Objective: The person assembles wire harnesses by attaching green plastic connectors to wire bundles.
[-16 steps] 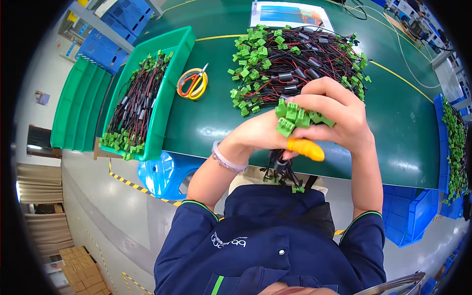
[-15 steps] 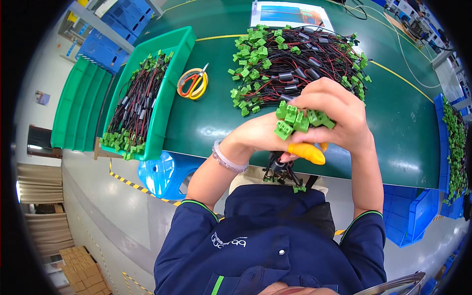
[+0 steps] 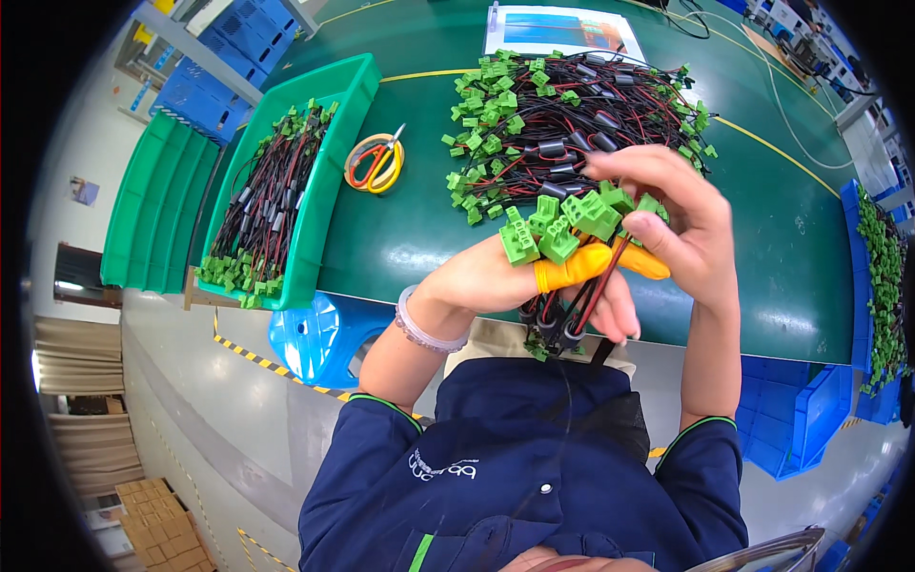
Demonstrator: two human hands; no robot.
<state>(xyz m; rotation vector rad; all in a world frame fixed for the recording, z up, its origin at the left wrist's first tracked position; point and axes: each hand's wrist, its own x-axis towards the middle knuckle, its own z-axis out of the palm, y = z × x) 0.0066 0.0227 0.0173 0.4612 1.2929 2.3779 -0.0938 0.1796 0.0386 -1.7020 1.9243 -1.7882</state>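
Note:
My left hand (image 3: 481, 278), with yellow finger cots on two fingers, is closed around a bundle of cables at the table's near edge. Their green connectors (image 3: 556, 229) stick up above its fingers, while black cylinders (image 3: 548, 329) on the wires hang below. Beside the bundle's right end is my right hand (image 3: 691, 214), its fingers curved and spread apart, the thumb close to the connectors. Behind both hands lies a big pile of similar cables (image 3: 581, 124), red and black with green connectors and black cylinders.
To the left a green bin (image 3: 357, 91) holds more cables. Scissors (image 3: 374, 167) lie on a roll of tape between bin and pile. A printed sheet (image 3: 562, 29) sits behind the pile. At the right edge, a blue bin (image 3: 855, 276) contains more connectors. A blue stool (image 3: 315, 338) stands below the table.
The bundle in my left hand has turned, so the wires now show below the yellow finger cots. My right hand has shifted slightly right, and its fingers have spread.

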